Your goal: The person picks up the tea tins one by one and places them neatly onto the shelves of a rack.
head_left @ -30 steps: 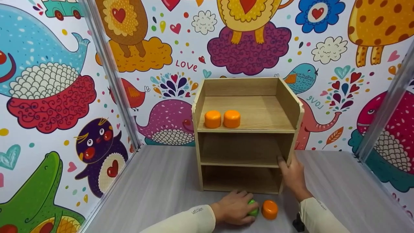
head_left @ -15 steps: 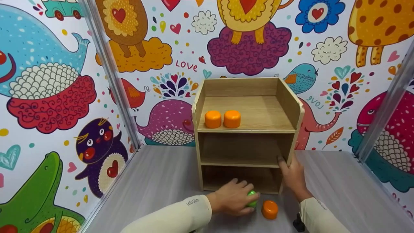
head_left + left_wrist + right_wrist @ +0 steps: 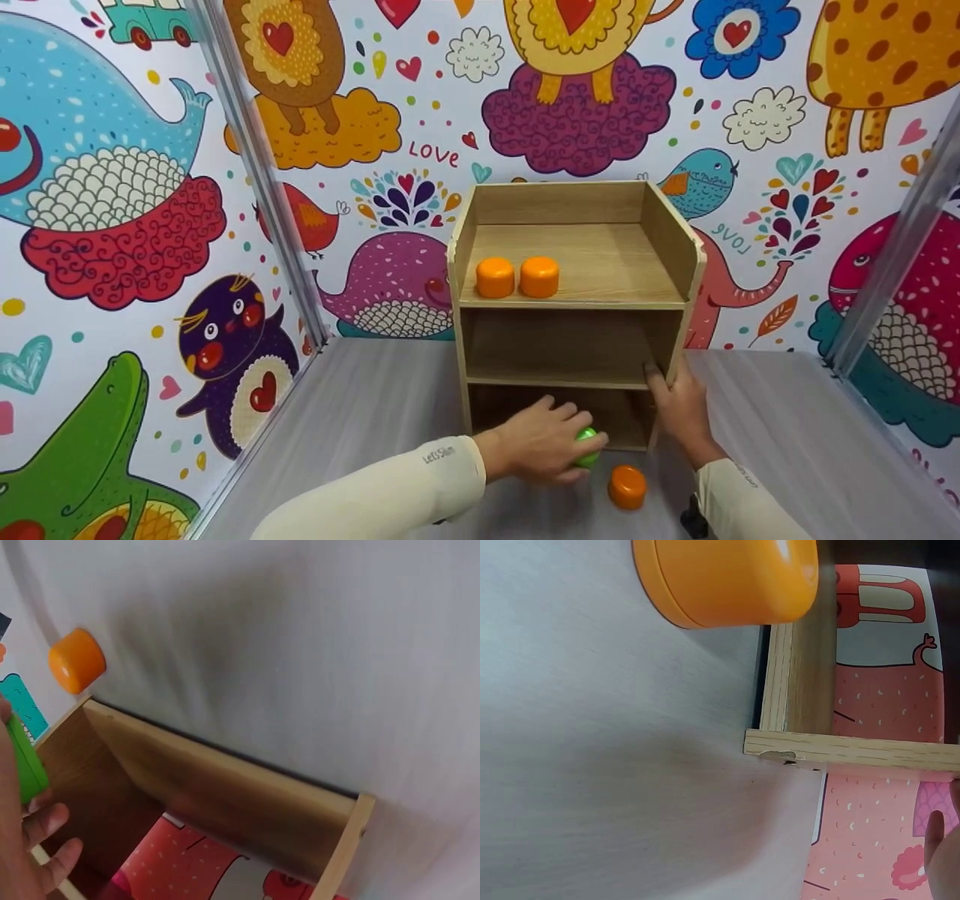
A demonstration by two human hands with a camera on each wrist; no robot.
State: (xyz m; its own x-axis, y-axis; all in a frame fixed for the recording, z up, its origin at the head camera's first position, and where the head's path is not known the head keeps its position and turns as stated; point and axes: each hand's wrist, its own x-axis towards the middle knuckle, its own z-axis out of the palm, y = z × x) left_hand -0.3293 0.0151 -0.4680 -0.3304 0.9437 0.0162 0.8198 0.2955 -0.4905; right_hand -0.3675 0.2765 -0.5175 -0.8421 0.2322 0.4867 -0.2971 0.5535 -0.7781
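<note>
My left hand (image 3: 541,442) grips a green rounded cylinder (image 3: 587,448) in front of the bottom compartment of a small wooden shelf (image 3: 570,304). Part of the green cylinder is hidden behind the fingers; in the left wrist view a seam runs along the green cylinder (image 3: 28,765). With thumb and fingers, my right hand (image 3: 684,409) holds the shelf's right side panel at about the height of the middle board. An orange rounded cylinder (image 3: 627,487) lies on the table, right of the left hand and before the shelf's front corner.
On the top board, towards its left, two more orange cylinders (image 3: 496,277) stand side by side. A grey table (image 3: 367,420) carries the shelf. Patterned wall panels (image 3: 405,142) with metal posts (image 3: 262,180) stand behind and at both sides.
The left hand has risen off the table with the green cylinder and moved forward to the bottom compartment's opening. The right hand stays on the shelf's side panel.
</note>
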